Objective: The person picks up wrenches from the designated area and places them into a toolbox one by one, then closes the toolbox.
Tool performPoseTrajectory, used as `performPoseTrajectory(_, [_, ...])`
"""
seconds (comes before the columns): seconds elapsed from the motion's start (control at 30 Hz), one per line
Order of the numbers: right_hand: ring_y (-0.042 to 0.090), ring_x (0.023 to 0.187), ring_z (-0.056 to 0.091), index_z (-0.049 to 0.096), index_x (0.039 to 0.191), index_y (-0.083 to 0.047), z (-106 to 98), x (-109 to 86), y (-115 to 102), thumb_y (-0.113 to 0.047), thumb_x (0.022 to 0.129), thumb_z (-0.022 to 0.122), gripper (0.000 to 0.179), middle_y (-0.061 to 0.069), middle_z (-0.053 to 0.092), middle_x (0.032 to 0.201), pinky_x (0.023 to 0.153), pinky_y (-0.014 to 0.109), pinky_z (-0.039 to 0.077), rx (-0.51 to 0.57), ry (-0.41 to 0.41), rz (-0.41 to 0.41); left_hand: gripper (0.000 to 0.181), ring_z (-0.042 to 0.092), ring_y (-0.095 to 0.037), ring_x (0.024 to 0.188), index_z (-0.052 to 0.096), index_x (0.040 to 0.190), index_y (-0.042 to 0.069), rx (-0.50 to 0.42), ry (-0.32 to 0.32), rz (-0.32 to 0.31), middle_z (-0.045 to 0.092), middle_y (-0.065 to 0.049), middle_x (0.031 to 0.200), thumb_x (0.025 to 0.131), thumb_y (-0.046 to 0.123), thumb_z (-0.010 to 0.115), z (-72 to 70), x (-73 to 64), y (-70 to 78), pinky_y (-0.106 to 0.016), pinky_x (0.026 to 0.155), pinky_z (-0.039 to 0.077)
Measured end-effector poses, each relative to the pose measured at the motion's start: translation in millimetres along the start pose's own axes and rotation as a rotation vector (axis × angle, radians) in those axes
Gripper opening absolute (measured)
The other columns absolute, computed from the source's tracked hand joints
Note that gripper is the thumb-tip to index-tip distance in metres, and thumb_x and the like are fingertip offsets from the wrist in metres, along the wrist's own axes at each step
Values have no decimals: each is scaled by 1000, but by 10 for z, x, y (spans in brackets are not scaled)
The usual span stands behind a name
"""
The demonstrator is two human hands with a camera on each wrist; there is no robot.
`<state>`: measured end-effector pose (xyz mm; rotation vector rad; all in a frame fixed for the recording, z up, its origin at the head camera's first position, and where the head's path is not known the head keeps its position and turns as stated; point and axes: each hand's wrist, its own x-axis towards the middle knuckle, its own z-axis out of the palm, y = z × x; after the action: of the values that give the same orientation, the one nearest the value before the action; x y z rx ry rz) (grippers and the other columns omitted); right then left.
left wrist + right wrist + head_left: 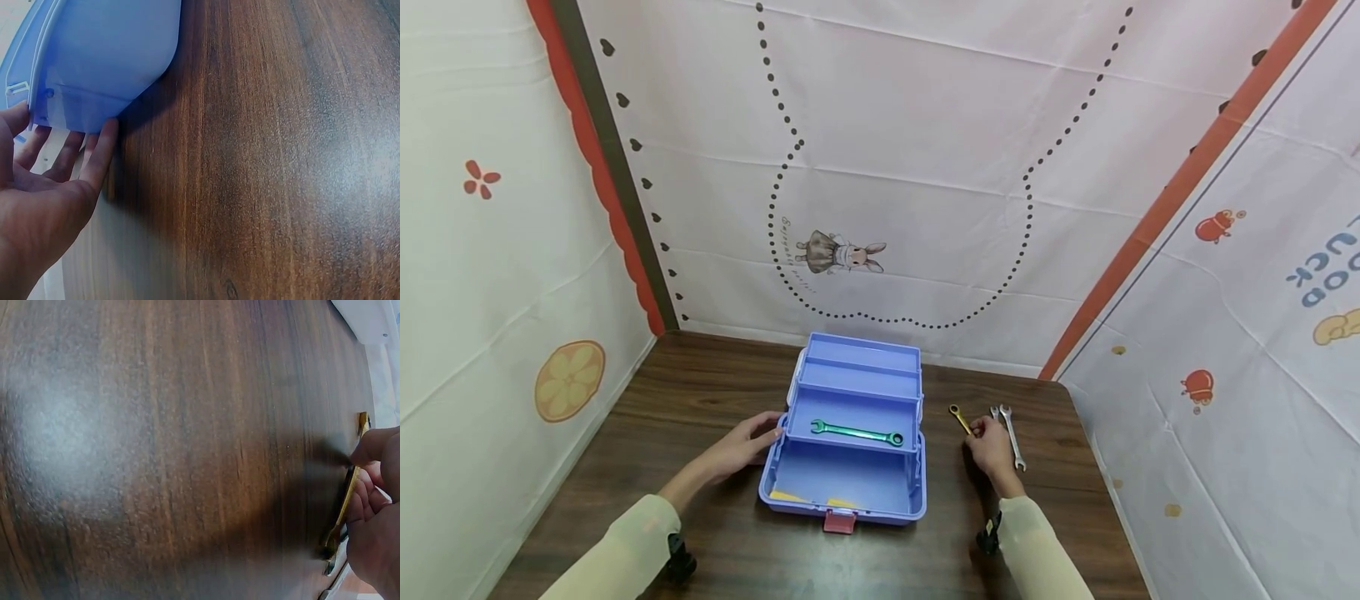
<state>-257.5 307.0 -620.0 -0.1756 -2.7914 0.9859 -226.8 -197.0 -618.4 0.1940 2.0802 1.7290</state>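
My left hand (747,444) rests on the left side of a blue toolbox (769,475); in the left wrist view its thumb is at the rim and the fingers touch the outer wall. The toolbox stands with its lid raised, its tray lifted and a pink latch (839,522) hanging at the front. Across the tray lies a green combination wrench (857,432). To the right of the box, my right hand (991,448) pinches a gold ratcheting wrench (344,503) between thumb and fingers, low over the table. The hand covers part of its shaft.
Beside the right hand lie silver wrenches (1012,440), one partly hidden by it. Yellow pieces (842,503) show inside the front of the box. The dark wooden table (715,375) meets printed cloth walls (910,208) at the back and on both sides.
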Motion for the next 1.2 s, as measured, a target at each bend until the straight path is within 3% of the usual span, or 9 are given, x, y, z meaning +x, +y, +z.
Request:
performPoseTrajectory(0.3, [28, 77, 58, 66, 91, 0, 81, -52, 28, 4, 78, 73, 15, 10, 62, 82, 72, 44, 49, 0, 57, -18, 62, 49, -42, 142, 44, 158, 6, 2, 5, -19, 44, -25, 158, 110, 43, 58, 6, -12, 4, -53, 103, 56])
performPoseTrajectory(0.5, [25, 74, 58, 67, 88, -2, 121, -56, 127, 3, 75, 75, 16, 9, 64, 80, 70, 41, 49, 30, 114, -86, 61, 51, -40, 139, 45, 158, 7, 4, -4, -14, 46, -24, 157, 110, 44, 57, 4, -1, 22, -53, 102, 57])
performPoseTrajectory(0.63, [22, 73, 58, 70, 88, -2, 55, -25, 101, 3, 77, 75, 14, 7, 64, 79, 67, 37, 48, 45, 96, -120, 62, 51, -40, 139, 43, 158, 5, 2, -25, 5, 46, -25, 156, 111, 43, 56, -12, 7, 18, -52, 102, 57])
performPoseTrajectory(0.97, [25, 84, 63, 74, 103, -2, -309, 98, -502, 0, 90, 75, 14, 10, 70, 92, 84, 45, 51, 117, 26, -175, 61, 53, -37, 136, 43, 158, 5, 5, -49, 24, 47, -25, 154, 112, 42, 55, -47, 35, -21, -50, 102, 58])
performPoseTrajectory(1.2, [21, 81, 63, 74, 103, -2, -427, 109, -975, 1, 89, 78, 15, 9, 69, 90, 69, 28, 52, 192, 9, -315, 61, 53, -38, 136, 43, 158, 4, 13, -44, 24, 47, -25, 154, 111, 43, 55, -39, 26, -20, -51, 102, 57])
